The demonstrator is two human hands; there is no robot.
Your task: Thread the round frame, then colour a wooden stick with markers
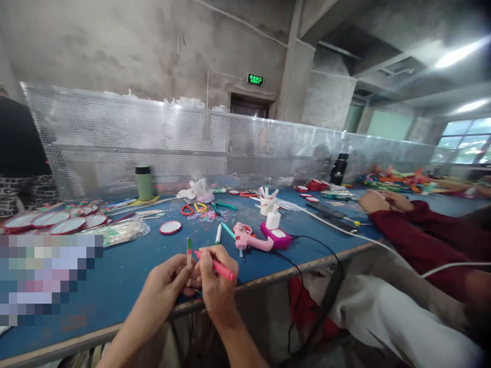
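Near the table's front edge, my left hand (173, 276) pinches a small flat pale stick (189, 249) upright. The stick's top is green, with a red band below it. My right hand (218, 289) grips a pinkish-red marker (223, 270), its tip pointing left beside the stick; whether it touches is too small to tell. Just beyond my hands lie a white marker with a green end (218, 234) and a teal pen (228, 231). A pink glue gun (249, 240) rests to the right of them.
A purple block (275, 236) carries a white bottle (273, 219); cables cross the table (126, 286) and hang over its edge. Pliers (225, 206), a cup of pens (267, 204) and red-rimmed discs (170, 227) lie beyond. At right, a co-worker's hands (378, 201) rest over the table.
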